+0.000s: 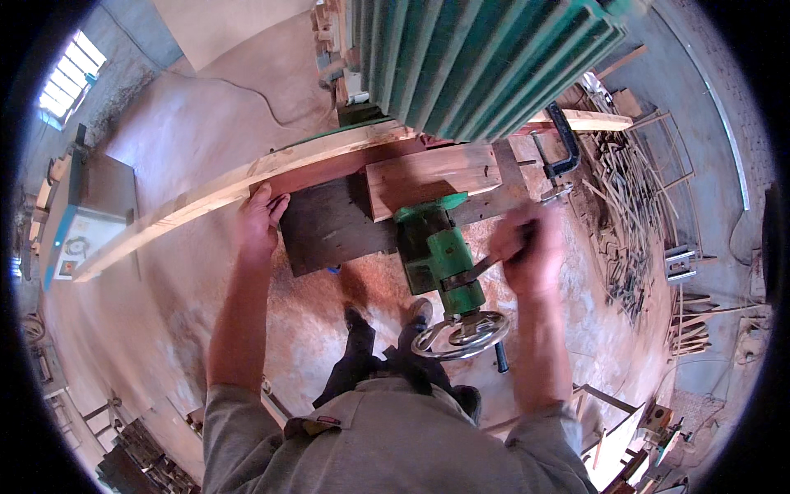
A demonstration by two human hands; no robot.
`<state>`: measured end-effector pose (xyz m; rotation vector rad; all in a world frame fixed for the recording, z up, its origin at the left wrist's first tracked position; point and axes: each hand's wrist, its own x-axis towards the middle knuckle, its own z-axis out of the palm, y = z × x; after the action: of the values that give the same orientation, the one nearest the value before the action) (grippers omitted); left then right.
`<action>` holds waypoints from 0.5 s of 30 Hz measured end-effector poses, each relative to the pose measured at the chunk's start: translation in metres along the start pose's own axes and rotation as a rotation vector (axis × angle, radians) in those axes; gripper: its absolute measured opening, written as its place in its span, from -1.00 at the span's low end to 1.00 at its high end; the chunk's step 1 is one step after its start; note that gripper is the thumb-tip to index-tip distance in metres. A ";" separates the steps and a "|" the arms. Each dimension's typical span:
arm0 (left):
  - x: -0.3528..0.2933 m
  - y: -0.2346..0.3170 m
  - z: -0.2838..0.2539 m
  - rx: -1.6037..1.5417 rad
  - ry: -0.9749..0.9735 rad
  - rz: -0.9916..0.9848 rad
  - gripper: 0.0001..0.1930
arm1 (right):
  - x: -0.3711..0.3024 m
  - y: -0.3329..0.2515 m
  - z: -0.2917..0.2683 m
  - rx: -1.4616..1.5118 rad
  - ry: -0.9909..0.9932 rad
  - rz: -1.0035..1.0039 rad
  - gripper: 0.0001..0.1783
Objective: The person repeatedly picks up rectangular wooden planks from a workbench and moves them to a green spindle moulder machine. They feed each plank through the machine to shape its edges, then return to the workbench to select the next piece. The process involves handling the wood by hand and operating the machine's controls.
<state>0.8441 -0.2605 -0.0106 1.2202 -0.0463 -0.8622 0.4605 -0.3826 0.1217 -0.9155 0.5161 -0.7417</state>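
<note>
My left hand is closed on the near left end of a reddish-brown board. Against that board's far side runs a long pale wooden strip. My right hand, smeared by motion, grips the dark knob of a lever on a green machine part. The green pad at that part's far end meets a wooden block, which lies between the pad and the reddish-brown board. Below the lever is a chromed handwheel. A dark metal table lies under the wood.
A green ribbed machine body rises at the far side. A black C-shaped clamp sits at the strip's right part. Many curved wood pieces are heaped on the right. A control box with a dial stands at left.
</note>
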 end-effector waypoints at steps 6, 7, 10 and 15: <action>0.011 -0.012 0.002 0.014 -0.031 -0.006 -0.67 | 0.018 0.096 0.134 -1.626 -0.414 0.058 -0.64; 0.014 -0.016 0.001 0.005 -0.035 0.007 -0.67 | 0.015 0.101 0.128 -1.650 -0.427 0.023 -0.62; 0.012 -0.019 0.011 -0.016 -0.123 0.048 -0.62 | 0.008 0.072 0.119 -1.447 -0.329 -0.033 -0.63; 0.008 -0.011 0.003 0.023 -0.030 -0.057 -0.51 | 0.007 -0.134 0.053 -1.526 0.356 -0.413 -0.63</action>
<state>0.8419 -0.2681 -0.0221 1.2349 -0.0460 -0.9323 0.4545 -0.4139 0.2626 -2.3720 1.2874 -0.8293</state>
